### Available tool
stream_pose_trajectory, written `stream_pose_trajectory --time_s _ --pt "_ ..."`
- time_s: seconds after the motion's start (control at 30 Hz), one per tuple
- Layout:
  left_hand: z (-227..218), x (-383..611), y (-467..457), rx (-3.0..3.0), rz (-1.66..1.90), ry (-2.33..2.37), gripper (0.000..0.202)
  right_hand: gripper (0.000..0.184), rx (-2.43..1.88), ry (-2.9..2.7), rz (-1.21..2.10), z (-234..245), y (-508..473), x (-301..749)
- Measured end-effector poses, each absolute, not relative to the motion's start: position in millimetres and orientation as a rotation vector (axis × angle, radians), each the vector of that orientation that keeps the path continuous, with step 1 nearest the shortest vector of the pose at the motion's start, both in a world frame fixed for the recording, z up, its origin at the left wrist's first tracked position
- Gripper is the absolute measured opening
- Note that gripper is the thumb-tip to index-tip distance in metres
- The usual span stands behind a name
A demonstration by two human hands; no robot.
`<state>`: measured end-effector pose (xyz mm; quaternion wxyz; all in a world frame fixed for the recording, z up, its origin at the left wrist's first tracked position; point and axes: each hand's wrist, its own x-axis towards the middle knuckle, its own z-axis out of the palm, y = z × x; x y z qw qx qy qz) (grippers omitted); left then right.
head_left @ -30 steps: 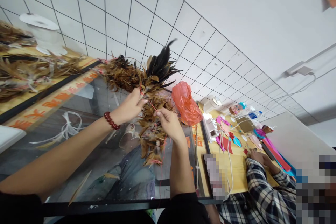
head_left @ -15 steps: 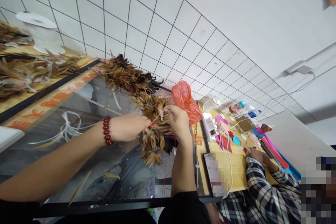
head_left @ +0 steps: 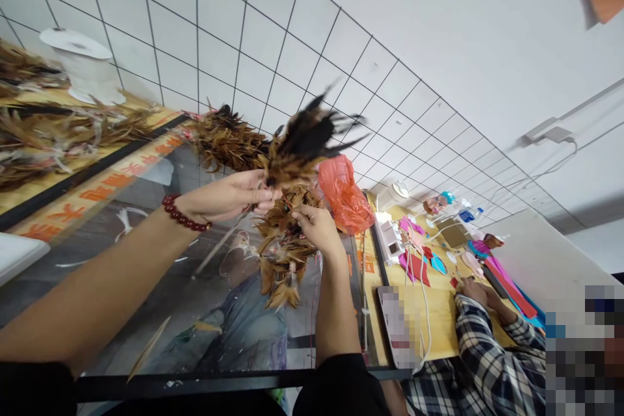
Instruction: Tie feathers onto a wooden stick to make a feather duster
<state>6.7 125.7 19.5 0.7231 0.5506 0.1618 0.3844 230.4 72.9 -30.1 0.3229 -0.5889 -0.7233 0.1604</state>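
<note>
My left hand (head_left: 233, 194), a dark red bead bracelet (head_left: 182, 216) on its wrist, pinches the base of a bunch of dark brown and black feathers (head_left: 305, 143) that fans upward, blurred by motion. My right hand (head_left: 316, 227) is closed on a string of brown feathers (head_left: 283, 253) that hangs down over the glass table top (head_left: 160, 312). A thin red thread (head_left: 312, 312) trails from that string. The two hands are close together, just above the glass.
More brown feather strings (head_left: 58, 136) lie at the left, with a white spool (head_left: 85, 65) behind them. A red plastic bag (head_left: 344, 195) sits just right of my hands. A person in a plaid sleeve (head_left: 487, 351) works at a wooden table (head_left: 424, 318) with coloured craft pieces.
My left hand has lifted from beside the hanging string and now holds a dark feather bunch upright. My right hand has dropped slightly, still on the feather string.
</note>
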Motion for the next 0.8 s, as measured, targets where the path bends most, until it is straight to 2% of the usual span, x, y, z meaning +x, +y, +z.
stream_pose_trajectory --time_s 0.1,0.23,0.33,0.47,0.57,0.8 --pt "4 7 144 0.88 0.726 0.29 0.006 0.023 -1.691 -1.867 0.299 -29 76 227" --pt "-1 -1 159 0.623 0.734 0.301 0.022 0.029 -1.608 -1.649 0.175 -27 75 234" --pt "2 -5 160 0.608 0.684 0.313 0.023 0.031 -1.529 -1.497 0.108 -25 74 240" --pt "1 -2 159 0.712 0.656 0.315 0.015 0.032 -1.526 -1.409 0.086 -23 75 242" --pt "-3 2 159 0.779 0.725 0.367 0.009 0.031 -1.521 -1.412 0.093 -24 77 242" --pt "-8 4 167 0.617 0.81 0.428 0.01 0.027 -1.529 -1.568 0.144 -22 70 231"
